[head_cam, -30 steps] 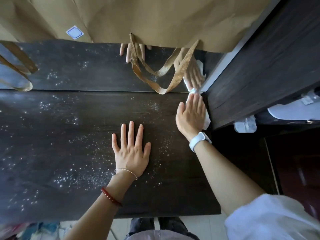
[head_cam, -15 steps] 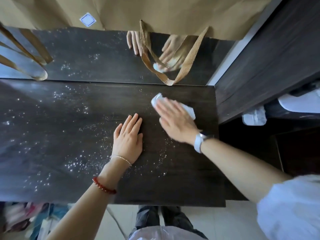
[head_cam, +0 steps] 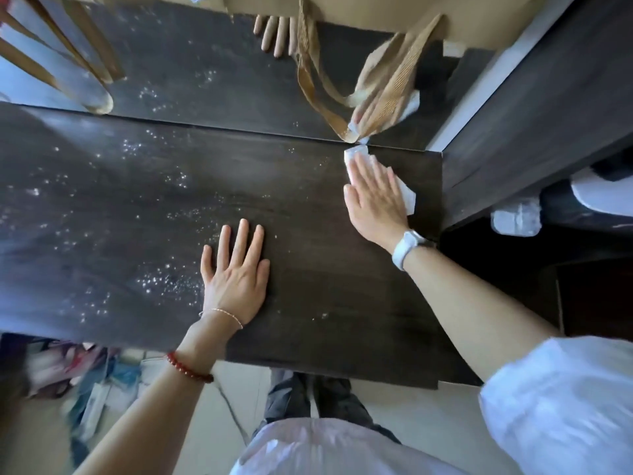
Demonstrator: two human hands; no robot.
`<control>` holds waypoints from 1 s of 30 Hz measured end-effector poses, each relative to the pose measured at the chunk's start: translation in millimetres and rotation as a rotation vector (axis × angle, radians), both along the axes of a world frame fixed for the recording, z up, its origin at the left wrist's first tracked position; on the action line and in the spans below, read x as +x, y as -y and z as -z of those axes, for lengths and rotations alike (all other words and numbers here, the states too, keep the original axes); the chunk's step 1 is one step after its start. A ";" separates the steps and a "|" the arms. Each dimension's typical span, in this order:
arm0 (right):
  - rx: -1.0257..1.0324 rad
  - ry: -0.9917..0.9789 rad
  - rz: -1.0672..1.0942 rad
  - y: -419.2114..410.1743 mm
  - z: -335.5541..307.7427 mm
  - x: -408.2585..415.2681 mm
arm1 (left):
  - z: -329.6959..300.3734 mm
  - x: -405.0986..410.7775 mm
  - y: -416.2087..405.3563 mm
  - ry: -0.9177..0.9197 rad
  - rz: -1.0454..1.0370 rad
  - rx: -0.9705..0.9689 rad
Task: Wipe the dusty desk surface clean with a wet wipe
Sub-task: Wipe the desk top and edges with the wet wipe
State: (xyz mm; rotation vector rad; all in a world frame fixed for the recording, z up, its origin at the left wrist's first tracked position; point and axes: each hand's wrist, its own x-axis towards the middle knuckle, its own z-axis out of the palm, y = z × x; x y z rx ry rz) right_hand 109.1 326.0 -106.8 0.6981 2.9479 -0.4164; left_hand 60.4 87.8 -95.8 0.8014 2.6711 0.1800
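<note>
The dark wooden desk carries white dust specks over its left and middle parts. My right hand lies flat on a white wet wipe at the far right corner of the desk, pressing it onto the surface. The wipe's edges stick out past my fingertips and to the right of my palm. My left hand rests flat on the desk with fingers spread, holding nothing. A mirror along the back edge reflects both hands.
Brown woven bag straps hang over the mirror just beyond my right hand, under a tan paper bag. A dark cabinet side stands right of the desk. Clutter lies on the floor at the lower left.
My right hand has slid the wipe from the middle back to the far right corner. The right part of the desk shows less dust. My left hand has spread its fingers.
</note>
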 end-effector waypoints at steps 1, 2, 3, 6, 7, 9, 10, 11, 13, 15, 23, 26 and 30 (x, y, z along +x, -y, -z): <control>-0.004 -0.022 -0.047 16.4 -0.3 1.3 | -0.8 -0.4 0.2 0.005 -0.004 0.008; 0.003 -0.063 -0.147 39.0 -0.9 10.3 | -1.6 -0.7 0.4 0.010 -0.010 0.016; 0.001 -0.105 -0.261 64.5 -3.0 25.5 | -1.9 -1.3 0.4 0.018 -0.017 0.022; -0.052 -0.106 -0.550 131.3 -5.4 90.2 | -3.9 -2.8 -0.5 0.048 -0.030 0.027; -0.071 -0.078 -0.632 141.4 -6.2 107.9 | -4.9 -2.3 -0.3 0.055 -0.027 0.025; -0.033 -0.055 -0.748 142.2 -5.3 128.9 | -6.5 -2.9 0.0 0.060 -0.014 0.017; -0.008 -0.049 -0.755 135.4 -4.7 133.7 | -7.3 -3.4 0.1 0.059 -0.010 0.013; -0.012 -0.034 -0.719 125.5 -3.7 136.1 | -7.9 -4.3 0.2 0.054 -0.009 0.008; -0.029 -0.016 -0.503 100.9 -3.0 140.2 | -8.0 -3.9 0.5 0.040 0.000 -0.007; -0.003 -0.006 -0.172 80.8 -1.8 145.2 | -6.2 -2.3 1.3 0.017 0.010 -0.020; 0.001 -0.058 0.548 122.3 -4.8 126.0 | -16.0 -16.8 12.6 0.004 0.119 0.083; 0.024 -0.064 0.648 167.2 -5.5 111.5 | -26.1 -29.0 34.7 0.030 0.137 0.282; 0.023 -0.075 0.521 244.5 -2.7 57.4 | -22.2 -57.3 101.0 -0.018 0.111 0.239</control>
